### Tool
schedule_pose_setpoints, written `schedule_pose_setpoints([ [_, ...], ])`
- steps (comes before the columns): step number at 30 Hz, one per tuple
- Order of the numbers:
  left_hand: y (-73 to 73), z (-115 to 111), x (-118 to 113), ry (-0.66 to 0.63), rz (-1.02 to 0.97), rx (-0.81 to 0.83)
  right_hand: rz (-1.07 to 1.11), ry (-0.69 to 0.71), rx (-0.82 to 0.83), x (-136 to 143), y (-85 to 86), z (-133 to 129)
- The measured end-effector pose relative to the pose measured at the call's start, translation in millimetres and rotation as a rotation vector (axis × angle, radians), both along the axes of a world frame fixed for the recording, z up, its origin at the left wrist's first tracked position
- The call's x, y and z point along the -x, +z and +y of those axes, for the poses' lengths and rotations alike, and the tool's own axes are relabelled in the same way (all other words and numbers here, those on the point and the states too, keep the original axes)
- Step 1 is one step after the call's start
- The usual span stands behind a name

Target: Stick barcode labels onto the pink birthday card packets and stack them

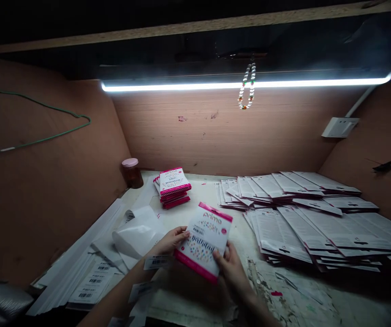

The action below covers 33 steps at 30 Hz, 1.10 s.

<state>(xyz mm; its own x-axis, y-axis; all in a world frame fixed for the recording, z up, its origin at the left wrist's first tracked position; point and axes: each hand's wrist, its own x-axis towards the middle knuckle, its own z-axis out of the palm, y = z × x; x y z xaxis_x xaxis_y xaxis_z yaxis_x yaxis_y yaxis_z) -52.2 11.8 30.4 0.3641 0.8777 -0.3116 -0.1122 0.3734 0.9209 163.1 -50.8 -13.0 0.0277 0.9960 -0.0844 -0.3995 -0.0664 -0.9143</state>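
Head view: both hands, left hand (170, 241) and right hand (231, 268), pinch pink card packet (205, 240).

Pretty dim overall, the only light is the tube lamp (246, 84) overhead, blown out to white glare. It lights the back wall (215, 131) and tabletop (243, 236), corners go near black, edges bend fisheye-style, foreground is soft.

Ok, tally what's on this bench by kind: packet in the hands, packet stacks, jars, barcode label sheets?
Packet held in both hands: 1, packet, with left hand and right hand on its edges
Pink-edged packet stack: 1, pink stack
Fanned spread of flat white packets: 1, white spread
Jar with pink lid: 1, jar
Barcode label sheets: too overlapped to count, label sheets
Total countable: 4
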Motion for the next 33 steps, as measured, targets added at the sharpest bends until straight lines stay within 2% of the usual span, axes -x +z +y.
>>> schedule_pose_setpoints([
  [1, 2.6, -6, 9, 0.093, -0.085, 0.054, -0.080, -0.017, -0.018, -1, 15.1, 22],
  [3, 11.5, -17, 29, 0.241, -0.160, 0.097, -0.398, -0.115, -0.027, -7, 43.0, 73],
  [5, 23.0, -28, 48, 0.324, -0.199, 0.091, -0.505, -0.143, -0.021, -14, 62.7, 127],
  [8, 38.4, -45, 68, 0.417, -0.236, 0.070, -0.649, -0.134, -0.009, -15, 72.3, 188],
  [11, 46.1, -60, 86, 0.543, -0.269, 0.066, -0.801, -0.107, -0.011, -5, 66.4, 208],
  [13, 45.1, -73, 101, 0.637, -0.269, 0.048, -0.875, -0.076, -0.052, 6, 59.2, 199],
  [15, 38.7, -89, 118, 0.763, -0.203, 0.046, -0.917, -0.008, -0.121, 21, 50.4, 178],
  [17, 28.8, -103, 133, 0.875, -0.087, 0.078, -0.927, 0.128, -0.189, 39, 39.8, 149],
  [18, 23.5, -109, 138, 0.889, -0.032, 0.114, -0.926, 0.215, -0.214, 48, 34.0, 132],
  [19, 18.6, -114, 140, 0.862, 0.008, 0.157, -0.918, 0.331, -0.229, 58, 28.1, 116],
  [22, 8.2, -119, 133, 0.629, -0.007, 0.238, -0.820, 0.734, -0.259, 96, 12.5, 70],
  [24, 5.1, -116, 124, 0.514, -0.061, 0.191, -0.735, 0.845, -0.314, 128, 6.2, 49],
  [26, 4.3, -108, 123, 0.508, -0.015, 0.084, -0.697, 0.799, -0.366, 162, 4.3, 35],
  [29, 7.5, -89, 150, 0.696, 0.343, -0.177, -0.695, 0.601, -0.462, 199, 7.1, 22],
  [30, 10.0, -82, 165, 0.764, 0.479, -0.274, -0.723, 0.491, -0.521, 204, 7.4, 17],
  [32, 16.4, -71, 198, 0.765, 0.642, -0.380, -0.842, 0.309, -0.679, 201, 2.6, 3],
  [33, 19.6, -67, 213, 0.750, 0.671, -0.399, -0.929, 0.283, -0.776, 195, -3.2, -6],
])
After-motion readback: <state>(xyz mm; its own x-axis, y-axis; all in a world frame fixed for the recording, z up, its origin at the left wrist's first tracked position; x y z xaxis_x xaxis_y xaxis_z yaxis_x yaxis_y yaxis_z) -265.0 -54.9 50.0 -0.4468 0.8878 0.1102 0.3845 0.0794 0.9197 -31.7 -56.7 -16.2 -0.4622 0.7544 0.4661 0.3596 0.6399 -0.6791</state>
